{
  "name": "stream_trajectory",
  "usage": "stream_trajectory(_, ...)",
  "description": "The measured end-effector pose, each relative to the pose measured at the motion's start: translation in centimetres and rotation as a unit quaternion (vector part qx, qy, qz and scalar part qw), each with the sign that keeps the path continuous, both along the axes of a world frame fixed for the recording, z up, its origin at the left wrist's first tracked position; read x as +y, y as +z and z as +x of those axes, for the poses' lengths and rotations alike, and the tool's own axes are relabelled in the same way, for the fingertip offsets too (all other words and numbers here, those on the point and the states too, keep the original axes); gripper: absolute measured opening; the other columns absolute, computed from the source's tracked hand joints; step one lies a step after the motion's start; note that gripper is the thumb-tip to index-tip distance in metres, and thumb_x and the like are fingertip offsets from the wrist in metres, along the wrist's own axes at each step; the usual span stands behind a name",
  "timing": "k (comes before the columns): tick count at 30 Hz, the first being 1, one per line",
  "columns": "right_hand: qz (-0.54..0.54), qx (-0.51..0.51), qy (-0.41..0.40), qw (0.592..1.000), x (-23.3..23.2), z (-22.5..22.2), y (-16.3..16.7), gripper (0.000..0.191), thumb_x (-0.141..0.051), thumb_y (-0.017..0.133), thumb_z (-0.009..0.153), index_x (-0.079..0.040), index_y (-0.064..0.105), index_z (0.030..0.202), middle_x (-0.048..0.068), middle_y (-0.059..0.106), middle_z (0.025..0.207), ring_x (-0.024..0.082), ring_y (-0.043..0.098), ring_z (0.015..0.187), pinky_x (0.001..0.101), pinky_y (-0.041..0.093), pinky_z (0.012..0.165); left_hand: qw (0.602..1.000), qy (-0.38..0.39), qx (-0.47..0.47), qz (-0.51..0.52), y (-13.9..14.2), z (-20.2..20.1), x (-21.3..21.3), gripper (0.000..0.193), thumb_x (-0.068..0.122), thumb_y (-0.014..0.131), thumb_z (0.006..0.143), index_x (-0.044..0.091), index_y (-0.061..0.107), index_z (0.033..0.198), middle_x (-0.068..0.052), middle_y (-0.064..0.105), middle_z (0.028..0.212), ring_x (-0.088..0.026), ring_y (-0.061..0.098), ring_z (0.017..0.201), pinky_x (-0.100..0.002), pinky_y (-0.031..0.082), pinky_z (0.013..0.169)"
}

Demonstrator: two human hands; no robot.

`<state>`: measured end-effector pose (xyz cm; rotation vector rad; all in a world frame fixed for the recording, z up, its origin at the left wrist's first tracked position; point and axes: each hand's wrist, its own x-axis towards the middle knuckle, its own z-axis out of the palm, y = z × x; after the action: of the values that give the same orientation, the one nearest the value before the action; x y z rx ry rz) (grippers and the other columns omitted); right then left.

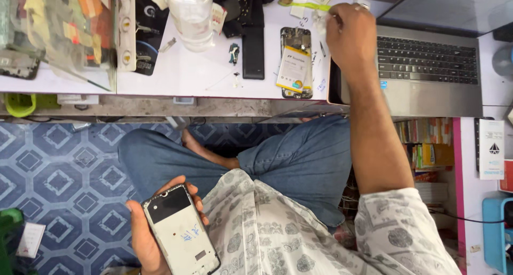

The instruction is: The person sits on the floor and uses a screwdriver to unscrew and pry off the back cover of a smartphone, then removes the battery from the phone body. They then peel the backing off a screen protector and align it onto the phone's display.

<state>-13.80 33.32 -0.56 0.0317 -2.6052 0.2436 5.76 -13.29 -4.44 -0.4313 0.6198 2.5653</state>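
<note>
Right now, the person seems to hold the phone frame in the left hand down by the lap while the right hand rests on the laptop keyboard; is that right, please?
Not quite. The left hand does hold the phone frame by the lap, but the right hand is not on the laptop keyboard: it reaches to the green-handled tool on the white table. The head view shows this.
</note>
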Motion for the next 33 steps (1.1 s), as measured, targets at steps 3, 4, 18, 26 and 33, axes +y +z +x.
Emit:
stream_trajectory(3, -0.013, -0.058, -0.062, 0.996, 0.5, -2.5, -1.2, 0.025, -0.025, 0.082, 0.087, -0.002, 0.075, 0.083, 0.019, 0.071, 0.080, 0.039, 0.069, 0.074, 0.0482, 0.055, 0.067, 0.999, 0.015, 0.003, 0.037, -0.1, 0.3, 0.2, 0.089, 0.069, 0.036, 0.108, -0.009, 0.045, 0.150, -0.026, 0.059, 0.126, -0.038, 0.062, 0.102, -0.055, 0.057, 0.079)
stream_trajectory(4, -0.011, -0.072, -0.083, 0.994, 0.5, -3.0, -1.7, 0.026, -0.026, 0.083, 0.084, -0.002, 0.075, 0.081, 0.019, 0.070, 0.079, 0.040, 0.068, 0.072, 0.0483, 0.055, 0.065, 0.998, 0.023, 0.004, 0.051, -0.2, 0.4, 0.2, 0.089, 0.069, 0.037, 0.109, -0.009, 0.045, 0.151, -0.027, 0.059, 0.126, -0.039, 0.062, 0.102, -0.055, 0.057, 0.079)
stream_trajectory(18, -0.764, -0.050, 0.141, 0.628, -2.1, 2.3, 3.8, 0.009, -0.004, 0.059, 0.108, 0.003, 0.064, 0.104, 0.016, 0.072, 0.095, 0.024, 0.067, 0.076, 0.0380, 0.058, 0.071, 0.999, 0.023, 0.021, 0.039, -0.6, -1.7, -2.3, 0.087, 0.067, 0.032, 0.109, -0.009, 0.045, 0.148, -0.025, 0.062, 0.126, -0.036, 0.064, 0.103, -0.052, 0.058, 0.079)
stream_trajectory(26, -0.734, -0.011, 0.096, 0.672, -5.0, 1.9, 3.4, 0.007, 0.000, 0.063, 0.106, 0.006, 0.064, 0.100, 0.016, 0.070, 0.088, 0.023, 0.067, 0.069, 0.0319, 0.055, 0.059, 0.998, 0.010, 0.025, 0.055, 0.7, -2.3, -2.4, 0.086, 0.068, 0.031, 0.106, -0.007, 0.046, 0.147, -0.022, 0.062, 0.125, -0.034, 0.064, 0.104, -0.051, 0.059, 0.081)
stream_trajectory(33, -0.590, 0.004, 0.000, 0.807, -2.0, 0.8, 1.0, 0.013, 0.008, 0.063, 0.097, 0.004, 0.069, 0.107, 0.007, 0.075, 0.093, 0.012, 0.069, 0.074, 0.0258, 0.056, 0.057, 0.997, 0.034, 0.024, 0.064, 0.1, -1.6, -3.5, 0.086, 0.067, 0.031, 0.108, -0.007, 0.046, 0.148, -0.022, 0.062, 0.125, -0.034, 0.064, 0.103, -0.051, 0.059, 0.081)
